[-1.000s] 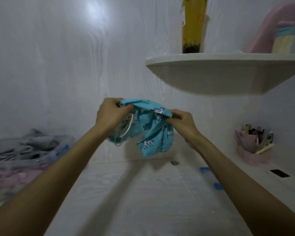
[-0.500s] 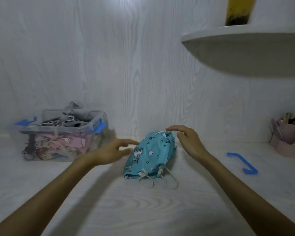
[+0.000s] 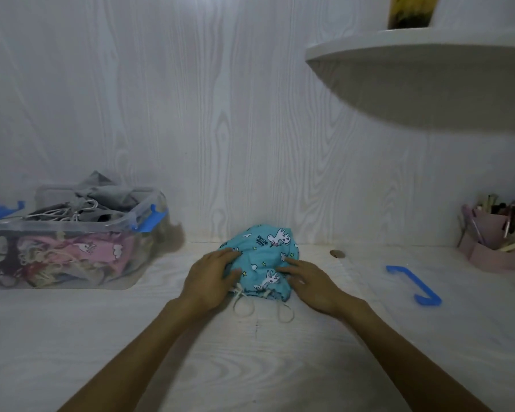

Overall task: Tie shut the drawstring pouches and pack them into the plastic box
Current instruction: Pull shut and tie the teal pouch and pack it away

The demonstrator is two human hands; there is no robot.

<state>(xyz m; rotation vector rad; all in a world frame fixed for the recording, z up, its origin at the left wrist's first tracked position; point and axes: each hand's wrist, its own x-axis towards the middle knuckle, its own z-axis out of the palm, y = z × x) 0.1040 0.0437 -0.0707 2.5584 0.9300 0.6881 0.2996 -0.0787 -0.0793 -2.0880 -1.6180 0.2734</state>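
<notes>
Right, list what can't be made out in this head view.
- Blue pouch: its sides lie under the left hand and right hand.
- Plastic box: left end cut off by the frame edge; contents a blur behind its cloudy wall.
- Yellow cup on the shelf: top cut off.
- Pink holder: contents too small.

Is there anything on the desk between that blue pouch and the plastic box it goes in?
Nothing visible: bare desk lies between the blue pouch and the plastic box. The box is already heaped with pouches.

Left hand [image 3: 211, 278] and right hand [image 3: 309, 282] flat, fingers straight, arms outstretched
</notes>
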